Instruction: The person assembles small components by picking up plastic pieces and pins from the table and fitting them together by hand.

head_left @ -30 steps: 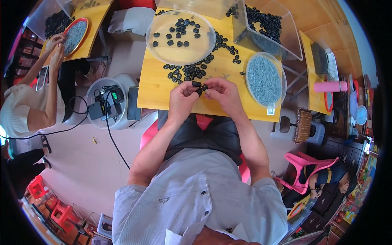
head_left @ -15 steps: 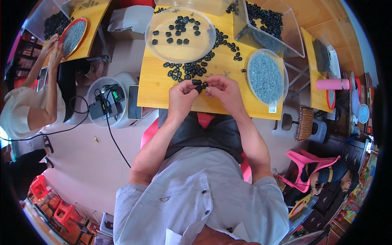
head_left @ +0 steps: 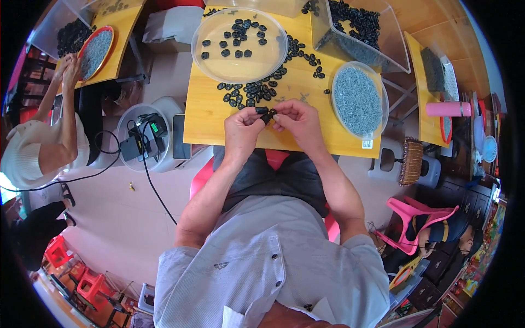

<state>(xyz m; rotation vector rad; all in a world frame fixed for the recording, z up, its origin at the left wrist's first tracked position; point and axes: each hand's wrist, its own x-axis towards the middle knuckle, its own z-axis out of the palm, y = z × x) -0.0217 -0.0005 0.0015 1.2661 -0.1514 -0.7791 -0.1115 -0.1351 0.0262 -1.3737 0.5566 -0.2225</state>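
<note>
Just over the near edge of the yellow table (head_left: 208,123), my left hand (head_left: 243,132) and my right hand (head_left: 302,124) meet fingertip to fingertip. Between them is a small black plastic piece (head_left: 273,112), pinched by both hands and partly hidden by the fingers. Black coverings (head_left: 261,110) appear on the left fingertips. Beyond the hands lies a loose pile of black oval pieces with holes (head_left: 250,94). Farther off, a round clear tray (head_left: 235,72) carries several spaced black pieces. At the right, a round clear dish (head_left: 385,101) is heaped with grey screws (head_left: 356,101).
A clear bin (head_left: 395,57) of black pieces stands at the back right. To the left, a tub (head_left: 127,158) holds black devices with cables. Another person (head_left: 65,131) works at a table at far left. A pink chair (head_left: 407,224) is at the right.
Both hands stay joined at the same place, with only slight finger movement on the black piece. The whole view has shifted a little.
</note>
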